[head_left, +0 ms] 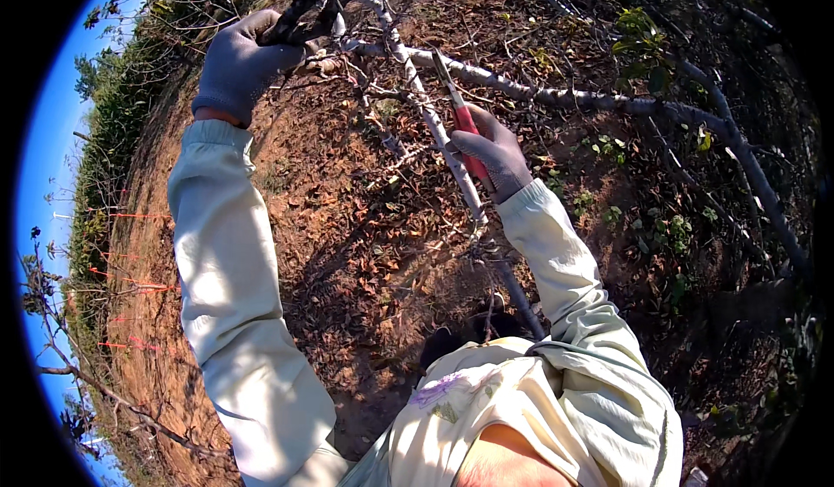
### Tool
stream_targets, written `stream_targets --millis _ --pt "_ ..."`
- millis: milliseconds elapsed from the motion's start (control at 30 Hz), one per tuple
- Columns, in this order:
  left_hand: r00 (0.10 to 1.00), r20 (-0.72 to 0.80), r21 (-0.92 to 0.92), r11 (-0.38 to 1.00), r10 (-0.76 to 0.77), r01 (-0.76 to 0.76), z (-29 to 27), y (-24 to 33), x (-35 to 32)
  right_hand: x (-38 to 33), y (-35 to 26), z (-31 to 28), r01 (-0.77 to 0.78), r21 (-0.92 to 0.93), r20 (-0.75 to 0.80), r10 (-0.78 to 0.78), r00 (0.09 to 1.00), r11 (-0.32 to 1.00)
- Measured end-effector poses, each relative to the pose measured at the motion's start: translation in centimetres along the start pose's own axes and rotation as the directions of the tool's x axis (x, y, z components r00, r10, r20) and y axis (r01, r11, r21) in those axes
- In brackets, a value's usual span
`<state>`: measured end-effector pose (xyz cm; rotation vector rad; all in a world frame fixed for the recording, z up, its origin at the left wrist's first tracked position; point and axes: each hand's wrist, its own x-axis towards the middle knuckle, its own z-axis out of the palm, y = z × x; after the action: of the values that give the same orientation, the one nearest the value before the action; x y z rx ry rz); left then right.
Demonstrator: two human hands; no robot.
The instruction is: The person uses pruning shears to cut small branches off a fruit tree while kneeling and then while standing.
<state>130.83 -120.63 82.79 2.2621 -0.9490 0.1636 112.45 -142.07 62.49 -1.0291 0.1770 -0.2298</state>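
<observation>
My left hand (239, 61), in a grey glove, is raised at the upper left and closed around a dark bare branch (300, 9). My right hand (492, 151), also gloved in grey, grips red-handled pruning shears (462, 122) whose blades point up toward a pale, thin branch (408, 74). That branch runs down past the shears between my two arms. Both sleeves are light green.
A long grey limb (608, 100) stretches right and bends down at the far right. Below lies reddish soil strewn with dry leaves (365, 235) and small green weeds (669, 226). Bare twigs (95, 387) and orange markers stand at the left, under blue sky.
</observation>
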Motion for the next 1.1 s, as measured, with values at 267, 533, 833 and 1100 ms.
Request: stream_targets --millis 267,533,833,1100 --pt "0.997 0.071 -0.035 0.999 -0.030 0.033 -0.3 0.7 0.5 -4.8 4.8 -6.9 -0.275 0.226 -0.119 0.307 0.944 0.934" --pt "0.993 0.115 -0.106 0.994 0.016 -0.004 -1.7 -1.7 1.1 -13.7 9.7 -13.4 -0.309 0.519 -0.440 0.560 0.703 0.797" --pt "0.977 0.202 -0.222 0.968 -0.075 0.120 -1.9 -8.4 5.0 -30.6 14.0 -15.8 -0.585 0.065 -0.599 0.501 0.625 0.808" --pt "0.987 0.153 -0.111 0.994 0.041 -0.024 -0.4 -9.7 6.7 -41.4 19.7 -10.3 -0.507 0.276 -0.698 0.533 0.478 0.816"
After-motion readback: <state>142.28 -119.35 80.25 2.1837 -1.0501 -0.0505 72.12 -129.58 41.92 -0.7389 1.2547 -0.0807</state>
